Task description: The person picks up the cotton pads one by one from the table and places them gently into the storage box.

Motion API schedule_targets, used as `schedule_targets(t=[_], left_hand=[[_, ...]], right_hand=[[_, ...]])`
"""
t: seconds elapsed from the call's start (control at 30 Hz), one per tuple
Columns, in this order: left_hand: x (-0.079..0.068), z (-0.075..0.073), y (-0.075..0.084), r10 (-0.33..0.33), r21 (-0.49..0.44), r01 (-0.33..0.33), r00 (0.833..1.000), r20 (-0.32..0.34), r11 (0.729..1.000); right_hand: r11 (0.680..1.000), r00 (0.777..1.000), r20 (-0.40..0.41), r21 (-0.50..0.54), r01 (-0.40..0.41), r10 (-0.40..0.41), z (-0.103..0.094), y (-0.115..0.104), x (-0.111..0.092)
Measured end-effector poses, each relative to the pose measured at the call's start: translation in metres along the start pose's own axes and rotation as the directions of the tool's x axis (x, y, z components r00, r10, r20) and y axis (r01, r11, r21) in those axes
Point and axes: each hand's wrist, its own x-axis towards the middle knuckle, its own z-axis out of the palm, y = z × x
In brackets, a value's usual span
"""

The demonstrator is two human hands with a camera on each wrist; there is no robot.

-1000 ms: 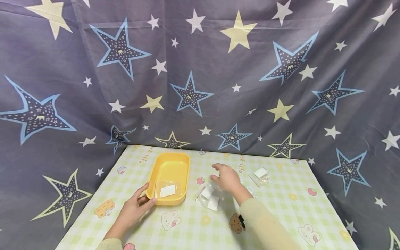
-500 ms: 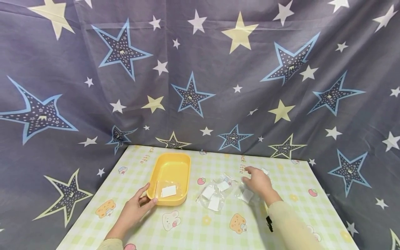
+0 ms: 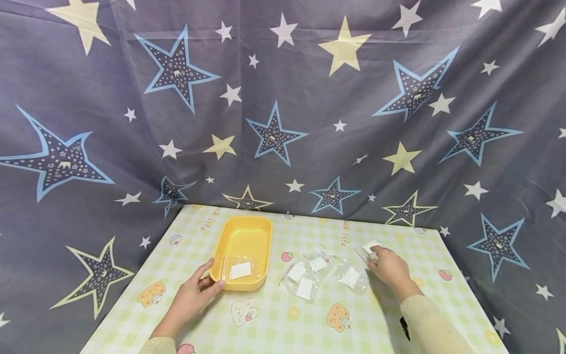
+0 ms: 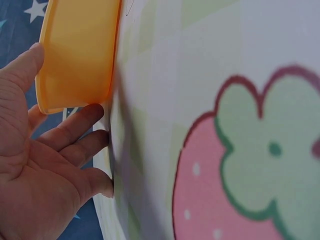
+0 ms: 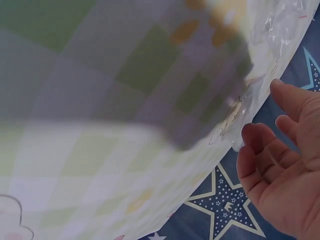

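A yellow plastic tray (image 3: 245,236) stands on the table's left half. My left hand (image 3: 192,297) grips its near left corner, thumb on the near wall and fingers around the side, as the left wrist view (image 4: 75,55) shows the tray's wall beside the palm. Inside the tray lies a clear plastic bag with a white label (image 3: 240,270). My right hand (image 3: 391,268) is over the rightmost clear bag (image 3: 372,244), partly covering it. In the right wrist view, that hand's fingers are loosely bent and spread beside a clear bag (image 5: 244,115); contact is hard to tell.
More clear bags with white labels lie between tray and right hand: an overlapping group (image 3: 304,287) and one bag nearer the hand (image 3: 351,278). A green checked cloth with cartoon prints covers the table (image 3: 265,329). A dark star-patterned curtain (image 3: 300,98) hangs behind and at both sides.
My right hand has moved right across the bags to the rightmost one, uncovering the bags it had covered. The left hand stays at the tray's corner.
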Motion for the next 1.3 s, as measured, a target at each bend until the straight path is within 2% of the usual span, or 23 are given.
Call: schedule_targets(t=[0.4, 0.73, 1.3], left_hand=[[-0.001, 0.0, 0.001, -0.003, -0.017, 0.003, 1.0, -0.006, 1.0], [0.001, 0.002, 0.0, -0.005, -0.003, 0.005, 1.0, -0.014, 1.0], [0.001, 0.001, 0.001, -0.004, 0.004, 0.005, 1.0, -0.021, 1.0]], right_hand=[[0.997, 0.997, -0.004, 0.005, -0.074, 0.074, -0.004, 0.01, 0.004], [0.985, 0.985, 0.056, 0.045, -0.164, 0.161, -0.002, 0.009, 0.009], [0.986, 0.981, 0.103, 0.013, -0.165, 0.163, 0.004, 0.01, 0.014]])
